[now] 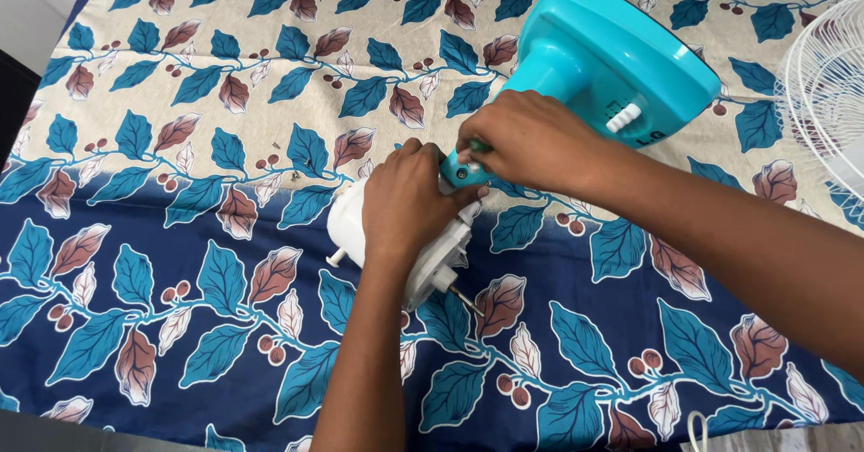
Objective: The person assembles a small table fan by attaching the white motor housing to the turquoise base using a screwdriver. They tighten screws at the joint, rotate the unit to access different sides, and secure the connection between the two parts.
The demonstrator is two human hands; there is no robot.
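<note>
A turquoise fan base (621, 56) lies tipped on its side on a leaf-patterned cloth (180, 308). Its turquoise neck (463, 173) meets a white fan motor housing (432, 259), from which a thin metal shaft sticks out toward me. My left hand (409, 205) presses down on the white housing. My right hand (531, 142) is closed around the neck where it joins the housing. The joint itself is mostly hidden under both hands.
A white wire fan grille (823, 92) lies at the right edge. Small screws (290, 175) rest on the cloth left of the housing. A white cord end (697, 429) shows at the bottom right. Bare table edge runs along the bottom.
</note>
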